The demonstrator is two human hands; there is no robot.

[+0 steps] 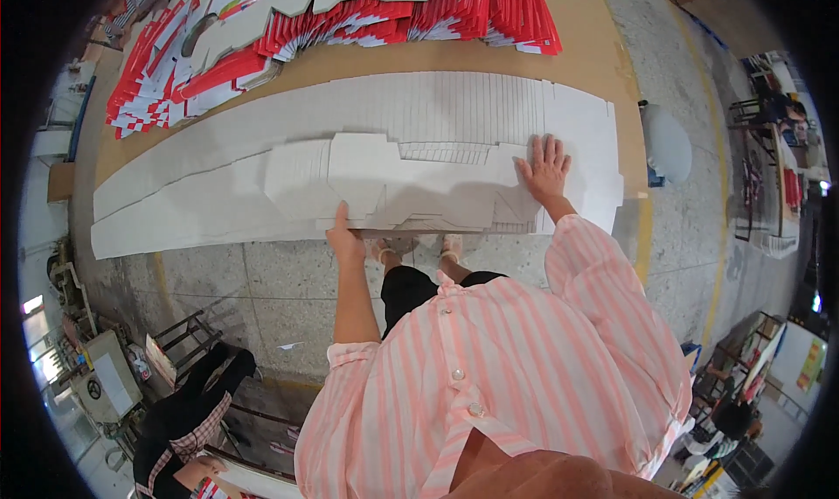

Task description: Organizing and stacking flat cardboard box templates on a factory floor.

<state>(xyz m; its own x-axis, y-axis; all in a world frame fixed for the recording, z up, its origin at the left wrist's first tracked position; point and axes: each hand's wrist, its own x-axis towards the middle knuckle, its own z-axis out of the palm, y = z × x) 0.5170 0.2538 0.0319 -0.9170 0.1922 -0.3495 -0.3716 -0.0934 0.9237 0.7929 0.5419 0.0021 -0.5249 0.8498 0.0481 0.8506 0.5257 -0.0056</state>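
Several white die-cut cardboard sheets (358, 160) lie overlapped in a fanned spread along the near side of the table. My left hand (346, 237) is at their near edge, thumb on top and the other fingers out of sight beneath, closed on the cardboard. To the right, my right hand (547, 169) rests palm down on the white sheets with its fingers spread. Between my hands, the smaller upper pieces show stepped, notched edges and a strip of thin fanned layers.
Fanned stacks of red and white printed cardboard (384, 25) cover the far side of the brown table top (603, 53). A grey rounded object (669, 145) stands beyond the table's right edge. At lower left, another person (188, 420) in dark clothing is near a metal-framed rack (188, 346).
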